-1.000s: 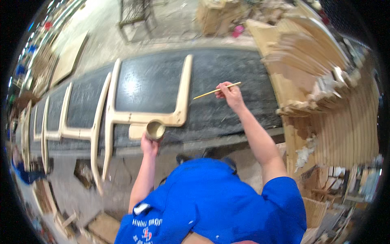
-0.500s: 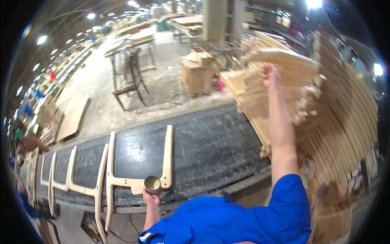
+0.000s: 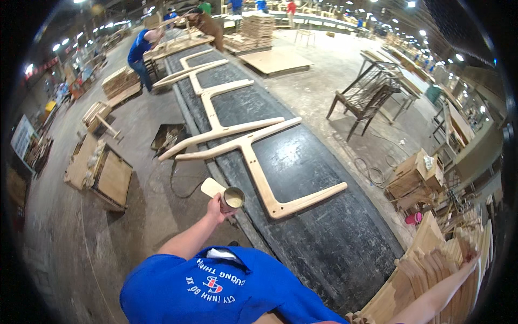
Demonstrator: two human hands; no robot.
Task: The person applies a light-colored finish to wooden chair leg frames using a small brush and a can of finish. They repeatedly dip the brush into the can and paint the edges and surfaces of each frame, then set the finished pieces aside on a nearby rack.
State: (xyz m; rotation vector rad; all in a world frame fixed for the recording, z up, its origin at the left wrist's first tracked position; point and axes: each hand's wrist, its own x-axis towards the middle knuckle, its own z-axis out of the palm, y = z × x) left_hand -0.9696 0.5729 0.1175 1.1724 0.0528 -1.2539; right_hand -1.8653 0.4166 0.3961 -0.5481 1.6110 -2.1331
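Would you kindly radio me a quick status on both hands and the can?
Left hand holding can, pale contents visible. Right hand out at wood stack, grip unclear. Wooden frame on black bench, right of can.

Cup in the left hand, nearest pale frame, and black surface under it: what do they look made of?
Cup: possibly metal, thin-rimmed and dull greyish; plastic not excluded. Frame: wood, apparently unvarnished, pale and matte. Black surface: perhaps rubber, scuffed with a soft sheen.
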